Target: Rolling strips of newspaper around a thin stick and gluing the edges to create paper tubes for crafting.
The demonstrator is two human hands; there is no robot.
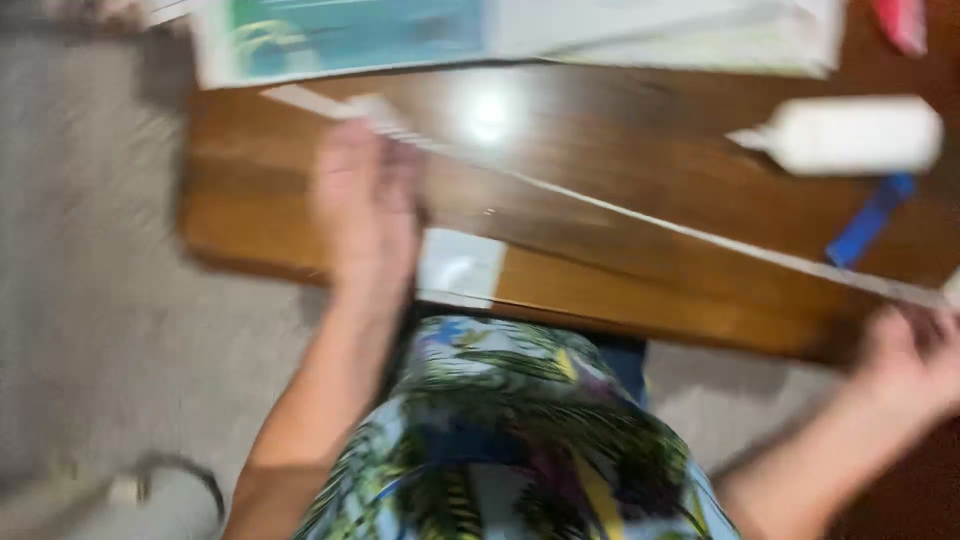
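Hands (365, 205) (912, 352) are stretching a thin white strip (640, 215) across the wooden table (620, 160), fingers pinching each end; a white bottle (855, 135) is lying near a teal-printed sheet (350, 35).

One wooden bench (620, 215) carries one long thin white strip (640, 215), one white bottle (850, 135), one blue strip (870, 220), one small white card (460, 268) and one large picture sheet (340, 40). Two hands show: one left hand (365, 205), one right hand (910, 360).
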